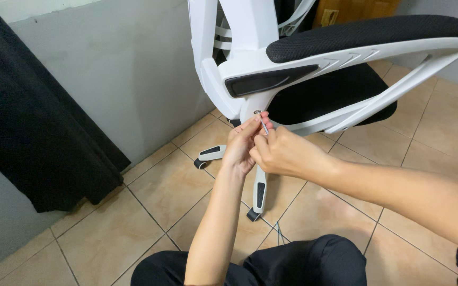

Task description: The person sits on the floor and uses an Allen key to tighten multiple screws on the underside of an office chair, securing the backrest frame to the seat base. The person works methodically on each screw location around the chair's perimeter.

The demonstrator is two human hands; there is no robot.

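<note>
— Where the white armrest bracket meets the underside of the office chair (271, 69), what are the hands doing?

— Both are raised to one spot. The left hand (241, 146) comes straight up from below, forearm nearly vertical, its fingertips pinched together around the head of a small metal bolt (257, 113) seated at the lower end of the bracket. The right hand (282, 153) reaches in from the right edge, forearm slanting across the tiled floor (176, 185), fingers curled shut on a thin hex key (264, 126) that angles up to the bolt.

— Are the two hands touching?

— Yes, they press together just under the bracket, thumbs side by side.

— Any packages, labels or signs around?

— Only a brownish-yellow box-like thing (353, 10) at the top edge behind the chair, with a small pale patch on its left side; it is too cut off to tell more.

— What else is hard to make out?

— The key's lower end is buried in the right fist, so its bend is hidden. The chair's back runs off the top edge. Two legs of the white base (261, 188) show below the hands; the rest sit behind the black mesh seat (329, 95). A black curtain (33, 106) hangs against the grey wall on the left, and the person's dark-trousered knees (292, 262) fill the bottom.
</note>
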